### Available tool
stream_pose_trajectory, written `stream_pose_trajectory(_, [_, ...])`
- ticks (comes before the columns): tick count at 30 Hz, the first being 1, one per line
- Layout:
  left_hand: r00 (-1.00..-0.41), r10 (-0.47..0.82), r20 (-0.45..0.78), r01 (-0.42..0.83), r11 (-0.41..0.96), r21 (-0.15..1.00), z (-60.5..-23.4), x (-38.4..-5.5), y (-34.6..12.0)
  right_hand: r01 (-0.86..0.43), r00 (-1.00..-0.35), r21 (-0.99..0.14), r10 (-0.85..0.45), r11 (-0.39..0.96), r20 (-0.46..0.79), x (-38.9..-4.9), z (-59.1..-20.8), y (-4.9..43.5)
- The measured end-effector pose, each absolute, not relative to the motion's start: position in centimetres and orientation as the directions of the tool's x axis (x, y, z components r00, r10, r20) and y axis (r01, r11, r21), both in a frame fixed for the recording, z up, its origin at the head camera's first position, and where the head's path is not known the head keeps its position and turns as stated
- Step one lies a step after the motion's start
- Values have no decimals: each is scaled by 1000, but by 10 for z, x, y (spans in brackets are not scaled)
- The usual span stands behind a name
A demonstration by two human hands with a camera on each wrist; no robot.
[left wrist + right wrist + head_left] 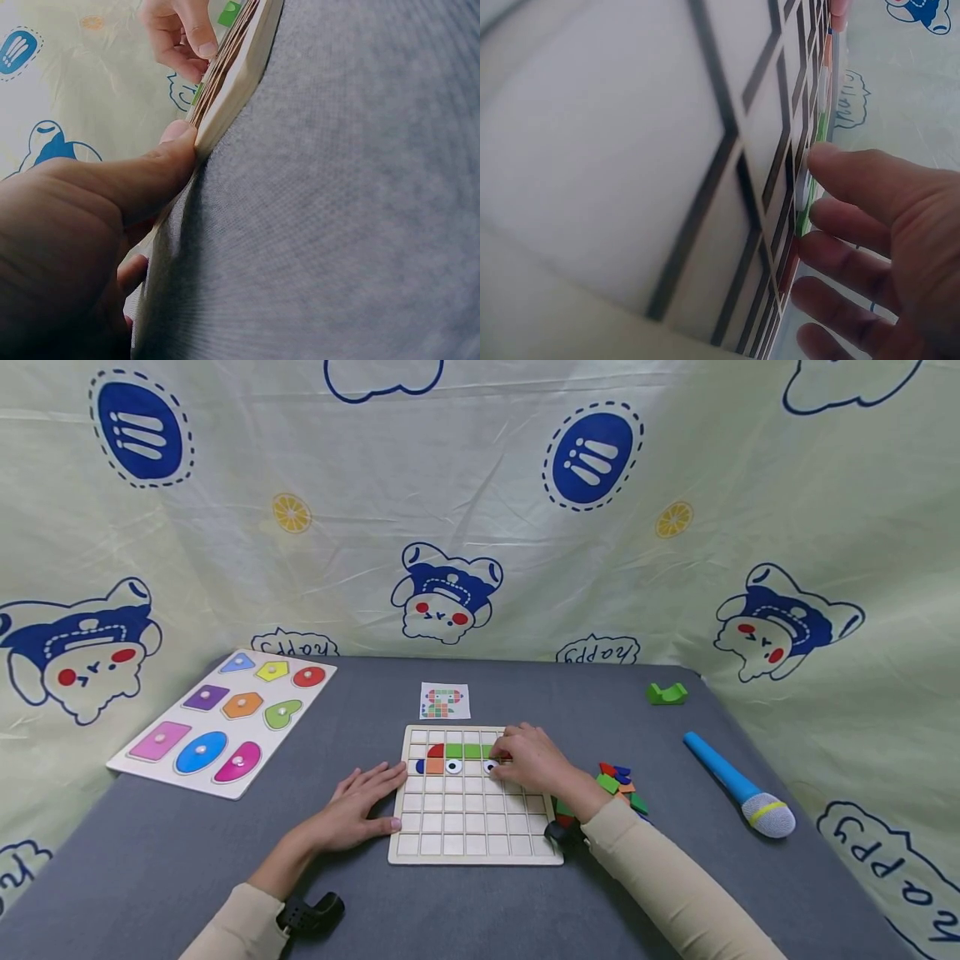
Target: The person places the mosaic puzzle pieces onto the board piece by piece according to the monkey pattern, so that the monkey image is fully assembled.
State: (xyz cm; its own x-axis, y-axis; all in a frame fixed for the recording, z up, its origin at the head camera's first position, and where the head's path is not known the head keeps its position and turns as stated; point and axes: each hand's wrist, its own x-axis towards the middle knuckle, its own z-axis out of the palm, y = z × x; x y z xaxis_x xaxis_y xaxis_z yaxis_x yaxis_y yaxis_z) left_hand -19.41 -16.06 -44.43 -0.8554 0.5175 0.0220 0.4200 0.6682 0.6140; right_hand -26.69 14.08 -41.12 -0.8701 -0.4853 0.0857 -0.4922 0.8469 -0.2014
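Note:
A pale gridded board (472,822) lies on the table in the head view. In its upper rows sit green tiles (465,751), a red rounded tile (436,751), an orange tile (434,766), a blue tile (420,766) and a white eye tile (453,767). My right hand (536,760) is over the board's upper right, thumb tip at a second eye tile (490,766) set in the grid. In the right wrist view its fingers (847,255) spread loosely near the tiles. My left hand (360,806) rests flat, thumb and fingertips against the board's left edge.
A small pattern card (445,702) lies behind the board. Several loose coloured tiles (609,783) are heaped to its right, partly behind the right forearm. A shape puzzle (243,731) lies at left, a toy microphone (738,785) and green curved block (667,694) at right.

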Motion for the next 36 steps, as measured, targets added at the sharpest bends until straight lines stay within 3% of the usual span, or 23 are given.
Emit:
stream_pose_trajectory(16, [-857, 515, 20, 418, 672, 611, -443, -193, -160, -481, -875, -251, -442, 840, 196, -251, -376, 185])
stream_pose_trajectory(23, [-855, 518, 18, 419, 669, 614, -442, -194, -160, -473, -877, -253, -425, 844, 223, -228, -381, 218])
stream_pose_trajectory(36, [-859, 511, 12, 407, 670, 621, -443, -194, -160, -523, -852, -270, -496, 808, 167, -183, -399, 256])
